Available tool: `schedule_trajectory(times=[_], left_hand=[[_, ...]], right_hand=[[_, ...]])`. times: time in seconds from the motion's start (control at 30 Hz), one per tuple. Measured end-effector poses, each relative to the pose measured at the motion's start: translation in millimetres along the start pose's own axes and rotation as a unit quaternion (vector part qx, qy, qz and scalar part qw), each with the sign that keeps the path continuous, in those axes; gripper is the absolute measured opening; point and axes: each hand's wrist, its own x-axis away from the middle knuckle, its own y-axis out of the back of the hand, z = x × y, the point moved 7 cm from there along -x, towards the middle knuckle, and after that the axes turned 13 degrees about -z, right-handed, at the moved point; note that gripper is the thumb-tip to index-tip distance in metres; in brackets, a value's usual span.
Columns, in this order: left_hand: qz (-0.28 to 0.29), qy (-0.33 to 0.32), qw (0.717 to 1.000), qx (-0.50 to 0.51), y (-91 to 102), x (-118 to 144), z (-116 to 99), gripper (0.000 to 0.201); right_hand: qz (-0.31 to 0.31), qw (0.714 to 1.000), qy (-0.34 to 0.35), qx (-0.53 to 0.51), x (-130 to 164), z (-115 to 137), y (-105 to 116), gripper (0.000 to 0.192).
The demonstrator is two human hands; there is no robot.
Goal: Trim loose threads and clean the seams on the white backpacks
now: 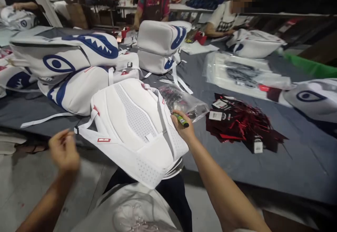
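A: What do we have in our right hand (184,128)?

B: In this one we have our fingers closed around a green pen-like tool (180,119), and its black end shows toward the lower right.

A: And our left hand (64,151), please?

B: Its fingers are bent, near the tips of the thumb. It is somewhat blurred, so we cannot tell if it grips anything. Just beside its fingertips is a black buckle (76,130) at the end of a white strap.

A: Where do we have the white backpack (113,105)?

B: It lies between our two hands, with its padded back and shoulder straps facing up, and its near part reaches over the edge of the grey table (295,168). Our right hand is at its right side, by one shoulder strap.

A: What do we see around our grip?

B: Just beyond our right hand is a clear plastic bag (197,107). To the right of this hand is a pile of dark red and black hang tags (240,123), some with white barcode labels. Beyond our left hand we see another white backpack with a blue eye (91,61), lying on top of others.
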Motion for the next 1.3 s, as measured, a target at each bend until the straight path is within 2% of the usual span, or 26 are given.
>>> schedule_trajectory(times=[0.07,0.13,0.2,0.27,0.37,0.43,0.47,0.53,0.6,0.67,0.73,0.8,0.9,0.93,0.97,1.0,1.07,1.13,1.2,1.3], left_hand=[[0.004,-0.047,0.999,-0.013,-10.3,4,-27,0.088],[0.012,-0.09,0.996,-0.019,-27.9,13,-54,0.088],[0.026,-0.132,0.991,-0.019,-49.5,25,-75,0.086],[0.041,-0.162,0.986,-0.022,-70.2,34,-88,0.085],[0.03,-0.188,0.981,-0.028,-89.7,40,-97,0.083],[-0.004,-0.212,0.977,-0.024,-93.3,40,-104,0.082],[-0.023,-0.225,0.974,-0.02,-92.9,39,-107,0.08],[-0.061,-0.249,0.966,-0.021,-88.5,38,-113,0.078],[-0.102,-0.273,0.956,-0.024,-77.6,38,-116,0.077],[-0.141,-0.291,0.946,-0.005,-58.7,33,-116,0.07],[-0.167,-0.29,0.942,0.026,-33.3,13,-112,0.052],[-0.181,-0.274,0.944,0.029,-4.5,-31,-108,0.04],[-0.231,-0.251,0.939,-0.04,41.7,-123,-103,0.036],[-0.234,-0.249,0.937,-0.07,52.7,-153,-103,0.034],[-0.21,-0.253,0.94,-0.096,58.3,-180,-103,0.033],[-0.176,-0.259,0.942,-0.12,60.2,-201,-104,0.034],[-0.106,-0.289,0.94,-0.146,57.0,-221,-105,0.04],[-0.067,-0.335,0.93,-0.135,50.9,-217,-111,0.045],[-0.063,-0.377,0.918,-0.104,46.3,-204,-117,0.048],[-0.068,-0.379,0.918,-0.091,44.1,-196,-115,0.048]], right_hand=[[-0.017,1.0,0.008,0.009,41,16,10,0.046],[-0.023,0.998,0.033,0.039,94,28,23,0.043],[-0.017,0.99,0.09,0.108,150,36,40,0.038],[-0.017,0.969,0.155,0.19,195,43,57,0.037],[-0.103,0.932,0.254,0.238,224,78,75,0.036],[-0.133,0.913,0.33,0.202,219,112,62,0.037],[-0.108,0.908,0.36,0.187,211,125,48,0.036],[-0.042,0.897,0.403,0.179,193,140,17,0.032],[-0.028,0.892,0.413,0.18,178,135,5,0.03],[-0.054,0.896,0.398,0.187,175,113,12,0.032],[-0.078,0.901,0.378,0.2,183,85,24,0.032],[-0.084,0.903,0.364,0.211,196,65,32,0.03],[-0.084,0.911,0.347,0.209,212,54,33,0.027],[-0.086,0.914,0.34,0.203,215,53,32,0.028],[-0.089,0.918,0.334,0.195,216,53,32,0.029],[-0.092,0.921,0.33,0.187,218,52,32,0.031],[-0.097,0.925,0.322,0.174,219,51,33,0.034],[-0.101,0.927,0.318,0.171,221,49,33,0.036],[-0.098,0.927,0.316,0.176,222,48,32,0.035],[-0.09,0.927,0.314,0.185,222,47,29,0.032]])
